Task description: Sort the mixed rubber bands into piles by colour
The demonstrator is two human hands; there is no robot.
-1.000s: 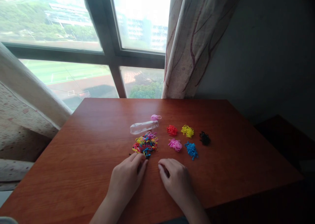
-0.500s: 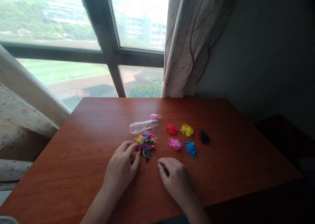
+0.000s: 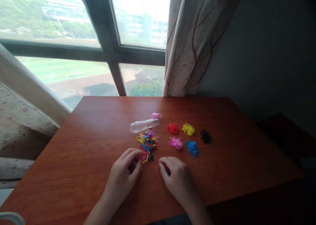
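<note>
Hands (image 3: 123, 171) w/ mixed-col. pile (image 3: 148, 142) btwn, just beyond

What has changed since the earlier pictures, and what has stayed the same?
The left hand first went to the left side of the mixed pile, then came back right and nearer the person; the pile's left pieces are now drawn in toward its near end. Whether the hand grips one is unclear. The right hand, clear bottle, red pile, yellow pile, black pile, pink pile and blue pile stayed put.
</note>
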